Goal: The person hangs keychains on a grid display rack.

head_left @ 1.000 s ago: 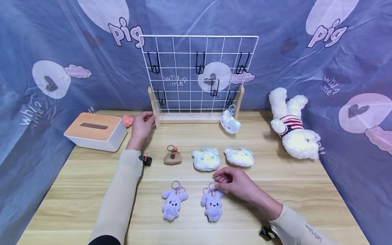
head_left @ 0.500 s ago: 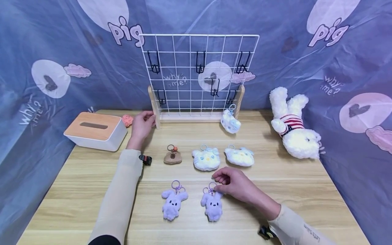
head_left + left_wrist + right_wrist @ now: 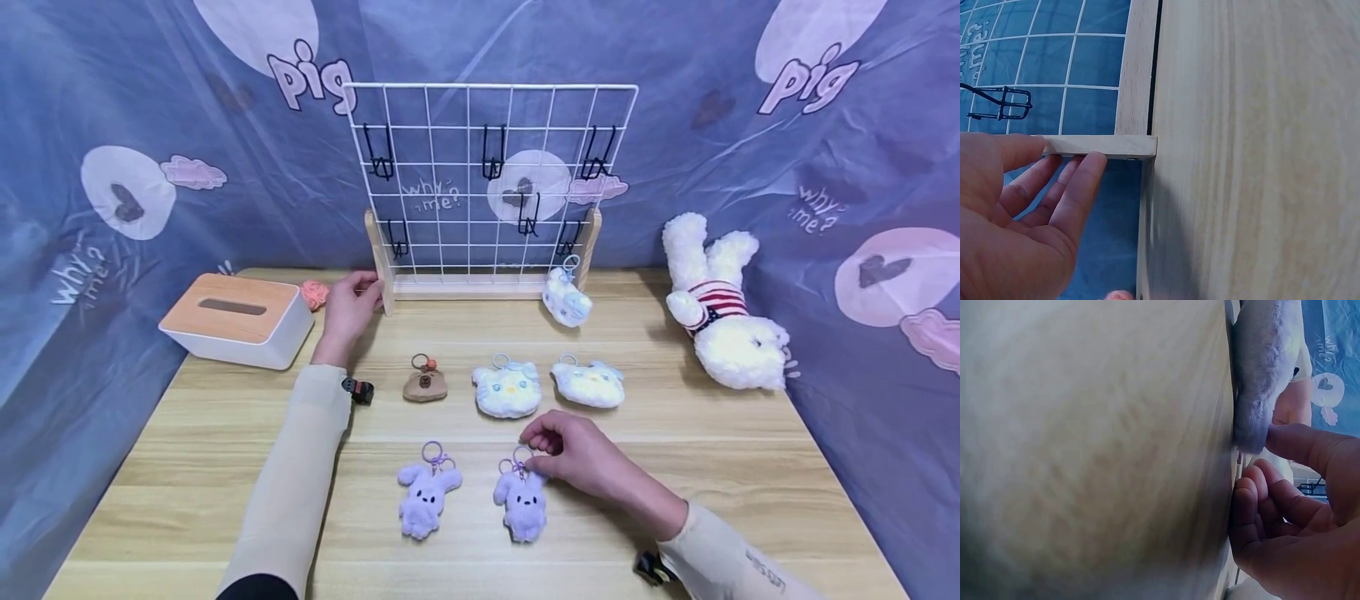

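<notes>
Only the head view shifts slightly since the earlier frame; left hand and right hand keep their positions. Left grip: pinches the left wooden upright of the wire grid rack. Right grip: thumb touches an ear of the right lavender bunny keychain, lying on the table; fingers curl beside it. Pinching of the keyring cannot be determined.
</notes>
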Tool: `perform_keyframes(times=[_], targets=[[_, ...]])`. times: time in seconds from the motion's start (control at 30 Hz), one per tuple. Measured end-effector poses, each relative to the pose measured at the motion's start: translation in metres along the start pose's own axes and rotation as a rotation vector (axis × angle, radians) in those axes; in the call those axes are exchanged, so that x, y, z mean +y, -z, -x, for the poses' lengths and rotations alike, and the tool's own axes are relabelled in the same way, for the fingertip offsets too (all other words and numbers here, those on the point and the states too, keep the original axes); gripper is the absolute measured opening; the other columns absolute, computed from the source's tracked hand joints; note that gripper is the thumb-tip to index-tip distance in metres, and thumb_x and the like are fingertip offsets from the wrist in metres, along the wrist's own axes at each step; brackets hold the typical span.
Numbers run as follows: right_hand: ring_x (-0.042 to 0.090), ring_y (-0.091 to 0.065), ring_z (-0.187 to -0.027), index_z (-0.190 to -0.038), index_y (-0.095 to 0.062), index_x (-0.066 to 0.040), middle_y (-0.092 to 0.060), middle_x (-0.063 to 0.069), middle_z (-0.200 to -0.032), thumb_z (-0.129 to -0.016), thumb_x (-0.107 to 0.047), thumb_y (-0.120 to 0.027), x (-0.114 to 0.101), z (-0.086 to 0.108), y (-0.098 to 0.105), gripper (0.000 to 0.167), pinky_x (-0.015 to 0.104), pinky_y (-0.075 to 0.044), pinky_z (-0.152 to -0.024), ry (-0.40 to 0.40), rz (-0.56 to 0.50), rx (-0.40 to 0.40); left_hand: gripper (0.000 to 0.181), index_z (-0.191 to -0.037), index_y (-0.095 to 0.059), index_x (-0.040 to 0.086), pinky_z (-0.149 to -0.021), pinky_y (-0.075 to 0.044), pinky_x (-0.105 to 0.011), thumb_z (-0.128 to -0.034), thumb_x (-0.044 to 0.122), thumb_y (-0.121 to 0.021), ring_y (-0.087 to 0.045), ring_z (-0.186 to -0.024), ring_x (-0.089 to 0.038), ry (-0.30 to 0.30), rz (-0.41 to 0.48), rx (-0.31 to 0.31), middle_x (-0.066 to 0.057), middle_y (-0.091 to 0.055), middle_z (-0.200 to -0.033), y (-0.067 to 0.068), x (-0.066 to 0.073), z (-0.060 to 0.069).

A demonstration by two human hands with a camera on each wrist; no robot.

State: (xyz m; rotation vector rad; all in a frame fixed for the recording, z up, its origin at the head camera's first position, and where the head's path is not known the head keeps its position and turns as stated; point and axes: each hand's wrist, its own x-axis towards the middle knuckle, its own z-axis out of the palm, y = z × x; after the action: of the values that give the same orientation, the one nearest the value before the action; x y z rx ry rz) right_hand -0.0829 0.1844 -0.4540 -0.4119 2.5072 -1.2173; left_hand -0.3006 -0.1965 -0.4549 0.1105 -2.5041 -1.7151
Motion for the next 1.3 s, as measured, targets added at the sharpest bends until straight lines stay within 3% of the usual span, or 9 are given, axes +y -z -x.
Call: perform_keyframes(times=[0.37,0.6,0.93,1.3], targets=[[0.008,-0.063,-0.09,-0.112,-0.078,-0.009,-0.071,-0.001,-0.099,-0.09,-0.01,-0.091,-0.0037,-0.0046,0.0029,0.025,0.018,-0.058,-0.077,0.033,0.057,0.005,0.037,-0.143,-0.069,-0.005,-0.098,-0.071,-0.025,-0.1151,0.019,-0.063,-0.076,-0.118,-0.04,-0.01,-0.019,0.007,-0.027,-0.07,-0.129,0.0005,0.0049,-0.0032],[0.007,-0.062,-0.087,-0.11,-0.078,-0.009,-0.07,0.0,-0.096,-0.089,-0.009,-0.091,-0.0056,-0.0056,0.0033,0.024,0.017,-0.056,-0.075,0.041,0.065,-0.015,0.038,-0.144,-0.068,-0.004,-0.104,-0.07,-0.032,-0.115,0.019,-0.064,-0.075,-0.12,-0.039,0.014,-0.007,0.0,-0.026,-0.069,-0.131,0.0015,0.0039,-0.0019],[0.004,-0.062,-0.086,-0.106,-0.079,-0.01,-0.07,-0.002,-0.094,-0.09,-0.009,-0.091,-0.0033,0.0002,-0.0004,0.021,0.017,-0.056,-0.074,0.043,0.08,-0.024,0.037,-0.141,-0.069,-0.006,-0.096,-0.072,-0.027,-0.1146,0.018,-0.064,-0.076,-0.114,-0.039,0.001,-0.014,-0.002,-0.027,-0.07,-0.127,-0.0035,0.001,0.0037],[0.002,-0.06,-0.083,-0.105,-0.079,-0.01,-0.07,-0.004,-0.091,-0.09,-0.009,-0.09,-0.0056,-0.0045,0.001,0.019,0.017,-0.055,-0.073,0.081,0.12,-0.03,0.038,-0.143,-0.068,-0.005,-0.099,-0.072,-0.03,-0.1147,0.02,-0.063,-0.075,-0.116,-0.039,0.007,-0.018,-0.001,-0.027,-0.069,-0.129,-0.0005,0.0022,0.0024]])
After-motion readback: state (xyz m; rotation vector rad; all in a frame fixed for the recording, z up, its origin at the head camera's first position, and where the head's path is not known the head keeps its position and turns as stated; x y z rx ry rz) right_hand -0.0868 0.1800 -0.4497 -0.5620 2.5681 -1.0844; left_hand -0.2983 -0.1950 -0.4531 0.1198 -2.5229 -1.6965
